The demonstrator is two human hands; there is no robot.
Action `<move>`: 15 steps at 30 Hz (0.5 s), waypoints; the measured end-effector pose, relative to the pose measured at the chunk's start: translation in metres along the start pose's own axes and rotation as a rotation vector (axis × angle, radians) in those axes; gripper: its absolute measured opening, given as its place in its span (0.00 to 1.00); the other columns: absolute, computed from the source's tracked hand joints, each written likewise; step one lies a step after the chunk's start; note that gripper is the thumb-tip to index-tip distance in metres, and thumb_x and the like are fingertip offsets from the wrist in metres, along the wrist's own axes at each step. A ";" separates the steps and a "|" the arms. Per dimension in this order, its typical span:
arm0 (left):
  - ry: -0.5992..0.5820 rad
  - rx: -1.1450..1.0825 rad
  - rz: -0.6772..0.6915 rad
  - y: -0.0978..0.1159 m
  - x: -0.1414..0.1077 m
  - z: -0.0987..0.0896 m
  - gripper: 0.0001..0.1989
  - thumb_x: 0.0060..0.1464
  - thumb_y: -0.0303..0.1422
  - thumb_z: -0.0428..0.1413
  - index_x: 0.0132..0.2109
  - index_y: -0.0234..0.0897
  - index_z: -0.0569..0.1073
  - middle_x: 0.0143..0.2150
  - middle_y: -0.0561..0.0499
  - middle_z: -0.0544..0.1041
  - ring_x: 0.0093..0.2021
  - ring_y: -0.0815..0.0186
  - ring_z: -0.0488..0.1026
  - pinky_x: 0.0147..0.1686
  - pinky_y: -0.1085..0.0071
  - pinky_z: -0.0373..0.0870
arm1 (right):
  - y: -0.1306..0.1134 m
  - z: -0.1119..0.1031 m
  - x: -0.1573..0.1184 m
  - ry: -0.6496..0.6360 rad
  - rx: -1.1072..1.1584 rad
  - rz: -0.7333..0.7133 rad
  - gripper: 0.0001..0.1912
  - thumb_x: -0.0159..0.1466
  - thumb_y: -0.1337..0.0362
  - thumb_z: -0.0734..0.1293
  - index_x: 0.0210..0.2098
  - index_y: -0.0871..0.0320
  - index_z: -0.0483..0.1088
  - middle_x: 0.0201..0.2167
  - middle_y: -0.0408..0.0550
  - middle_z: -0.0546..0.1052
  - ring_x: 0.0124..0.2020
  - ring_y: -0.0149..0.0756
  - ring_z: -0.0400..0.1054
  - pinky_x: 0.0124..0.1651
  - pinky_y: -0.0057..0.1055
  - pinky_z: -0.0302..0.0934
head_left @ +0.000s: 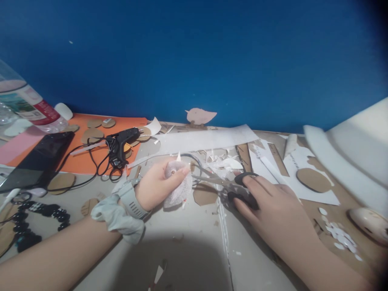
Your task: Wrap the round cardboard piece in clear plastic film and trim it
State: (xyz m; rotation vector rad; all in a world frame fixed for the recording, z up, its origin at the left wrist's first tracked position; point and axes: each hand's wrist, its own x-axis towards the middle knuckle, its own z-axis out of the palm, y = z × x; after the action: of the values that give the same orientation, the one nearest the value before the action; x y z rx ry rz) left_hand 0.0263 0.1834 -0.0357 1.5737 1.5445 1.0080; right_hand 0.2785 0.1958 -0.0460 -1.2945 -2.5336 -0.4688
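Observation:
A small whitish, rounded piece (183, 188) with a rough-looking surface is pinched between the thumb and fingers of my left hand (160, 182). A pointed white tip (178, 156) sticks up from its top. My right hand (266, 202) has its fingers in the black handles of a pair of scissors (222, 182). The blades are spread apart and point left, their tips close to the right side of the whitish piece. Whether they touch it, I cannot tell. A brown cardboard piece (205, 196) lies beneath the blades.
On the left are a black glue gun (121, 145) with its cable, an orange sheet (80, 121), a dark phone (39, 155), a bottle (36, 107) and black beads (21, 228). A pink bird cutout (201, 116) stands by the blue wall. White bits (341, 236) lie at right.

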 end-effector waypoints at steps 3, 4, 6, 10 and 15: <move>-0.002 0.016 0.002 0.000 0.000 0.000 0.10 0.55 0.39 0.52 0.31 0.38 0.69 0.27 0.52 0.74 0.29 0.65 0.71 0.32 0.70 0.68 | 0.000 0.001 0.000 0.002 0.007 0.003 0.10 0.60 0.61 0.61 0.41 0.57 0.64 0.34 0.47 0.73 0.29 0.41 0.66 0.36 0.36 0.55; -0.004 0.026 0.010 0.000 0.001 0.000 0.10 0.55 0.39 0.52 0.31 0.38 0.69 0.28 0.52 0.74 0.30 0.65 0.71 0.33 0.70 0.67 | 0.000 0.001 0.000 0.003 0.012 0.005 0.11 0.60 0.61 0.61 0.42 0.57 0.63 0.34 0.47 0.73 0.30 0.41 0.66 0.36 0.36 0.55; -0.012 0.045 0.032 0.000 0.001 0.000 0.10 0.55 0.39 0.51 0.30 0.37 0.69 0.28 0.53 0.74 0.30 0.66 0.70 0.33 0.70 0.67 | -0.001 0.001 0.001 0.013 0.019 0.003 0.11 0.60 0.60 0.61 0.42 0.57 0.63 0.34 0.47 0.73 0.30 0.41 0.66 0.36 0.35 0.55; -0.038 0.033 0.034 0.002 0.001 0.000 0.11 0.55 0.38 0.51 0.30 0.36 0.69 0.27 0.54 0.73 0.29 0.68 0.69 0.33 0.71 0.66 | -0.001 0.001 0.001 0.031 0.033 -0.011 0.12 0.61 0.59 0.60 0.42 0.57 0.63 0.35 0.47 0.73 0.30 0.41 0.66 0.36 0.35 0.55; -0.020 -0.006 0.013 0.001 0.000 0.000 0.10 0.55 0.39 0.52 0.32 0.37 0.70 0.28 0.54 0.74 0.30 0.68 0.70 0.34 0.72 0.66 | -0.001 0.002 0.001 0.024 0.032 -0.007 0.12 0.61 0.60 0.60 0.42 0.57 0.63 0.35 0.48 0.73 0.30 0.42 0.67 0.36 0.36 0.55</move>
State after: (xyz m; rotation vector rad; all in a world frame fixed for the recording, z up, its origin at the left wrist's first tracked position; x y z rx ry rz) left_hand 0.0272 0.1837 -0.0346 1.5872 1.5188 1.0001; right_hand 0.2771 0.1970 -0.0475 -1.2610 -2.5166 -0.4402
